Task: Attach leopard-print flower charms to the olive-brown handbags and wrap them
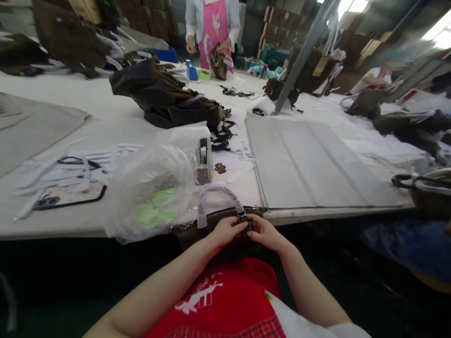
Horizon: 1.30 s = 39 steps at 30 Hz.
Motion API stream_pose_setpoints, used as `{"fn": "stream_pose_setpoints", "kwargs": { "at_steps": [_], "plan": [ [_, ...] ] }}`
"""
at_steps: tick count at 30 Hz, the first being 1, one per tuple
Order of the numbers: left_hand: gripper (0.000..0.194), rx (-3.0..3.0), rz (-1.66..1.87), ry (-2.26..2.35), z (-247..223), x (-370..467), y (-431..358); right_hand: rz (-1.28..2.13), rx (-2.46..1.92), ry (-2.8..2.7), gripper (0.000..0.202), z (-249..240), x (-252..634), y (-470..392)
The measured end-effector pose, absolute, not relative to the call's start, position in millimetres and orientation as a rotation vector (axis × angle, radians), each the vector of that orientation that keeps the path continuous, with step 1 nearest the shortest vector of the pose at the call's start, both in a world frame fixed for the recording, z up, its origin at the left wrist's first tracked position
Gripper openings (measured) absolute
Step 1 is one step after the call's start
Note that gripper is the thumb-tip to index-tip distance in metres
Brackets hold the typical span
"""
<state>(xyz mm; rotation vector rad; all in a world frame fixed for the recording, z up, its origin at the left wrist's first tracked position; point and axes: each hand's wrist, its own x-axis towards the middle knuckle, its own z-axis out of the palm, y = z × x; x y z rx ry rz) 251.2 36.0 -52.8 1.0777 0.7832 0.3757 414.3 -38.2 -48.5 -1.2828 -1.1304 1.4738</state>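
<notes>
The person's red apron (229, 300) is nearest, below the near edge of the bench (102, 124). A brown bag (190, 235) sits against the middle of that edge, its wrapped handle (220, 186) arching up over the bench top. At the handle's right foot is a dark charm (249, 226). The left hand (227, 231) has a narrow grip, thumb and fingers closed on the charm; the right hand (267, 232) pinches it from the other side. Its finer detail is hidden by the fingers.

Left of the handle, a clear plastic bag (141, 169) with light-green pieces (158, 206) inside hangs slightly over the near edge. Further toward the left end lies a phone (75, 195), partly under white strips (52, 176). To the right, a grey panel (324, 164) reaches the near edge.

Behind the handle stand a tape dispenser (203, 169) and, just beside it, a flower-shaped piece (220, 168). Beyond them are black straps (221, 141) and a heap of brown bags (165, 101).

At the far edge, a co-worker in a pink apron (215, 23) holds a small bag (218, 65), near a blue box (192, 71).
</notes>
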Motion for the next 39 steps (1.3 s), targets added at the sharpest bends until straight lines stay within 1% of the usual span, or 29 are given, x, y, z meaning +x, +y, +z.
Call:
{"fn": "stream_pose_setpoints", "kwargs": {
  "at_steps": [2,5,6,8,10,11,13,14,15,16,19,20,25,31,34,39],
  "plan": [
    [0.046,1.139,0.349,0.768,-50.4,249.1,35.4,1.472,-1.300,-1.133,0.050,-49.0,415.3,-42.1],
    [0.029,1.391,0.310,0.779,-32.8,230.6,35.9,1.464,-1.334,-1.154,0.050,-47.8,419.5,-50.0],
    [0.023,1.538,0.354,0.830,-24.4,220.1,36.8,1.467,-1.343,-1.161,0.050,-47.3,421.9,-52.9],
    [0.019,1.870,0.597,1.058,-8.0,195.1,40.0,1.485,-1.365,-1.170,0.051,-45.9,427.8,-58.5],
    [0.021,2.107,0.853,1.312,3.8,170.3,44.5,1.526,-1.386,-1.182,0.051,-42.7,434.9,-63.5],
    [0.026,2.186,0.901,1.396,7.2,159.8,46.7,1.564,-1.391,-1.197,0.050,-39.7,438.8,-65.8],
    [0.044,2.295,0.806,1.478,9.8,144.4,49.1,1.680,-1.385,-1.266,0.046,-30.5,447.4,-70.4],
    [0.051,2.344,0.677,1.451,9.8,139.2,48.5,1.753,-1.379,-1.320,0.044,-24.6,452.0,-72.9],
    [0.053,2.397,0.531,1.370,9.6,135.4,46.2,1.825,-1.375,-1.385,0.042,-18.3,456.6,-75.8],
    [0.049,2.449,0.392,1.242,9.6,132.5,42.2,1.885,-1.377,-1.455,0.040,-12.3,461.0,-79.1],
    [0.022,2.574,0.138,0.794,11.1,125.4,20.2,1.995,-1.425,-1.643,0.037,0.5,470.4,-91.6],
    [0.020,2.602,0.105,0.709,11.9,123.0,10.9,2.010,-1.451,-1.684,0.037,2.1,471.7,-96.3],
    [0.026,2.714,0.037,0.540,9.8,112.0,-26.1,2.016,-1.539,-1.721,0.038,-4.0,467.4,-115.7],
    [0.030,2.789,-0.025,0.415,6.8,109.7,-32.2,2.015,-1.524,-1.768,0.037,-7.8,462.9,-116.7],
    [0.031,2.792,0.009,0.448,8.0,110.1,-32.3,1.993,-1.523,-1.773,0.036,-6.7,463.3,-114.3],
    [0.028,2.788,0.128,0.485,7.7,109.9,-35.3,1.984,-1.523,-1.743,0.032,-7.0,464.6,-113.9]
  ]
}}
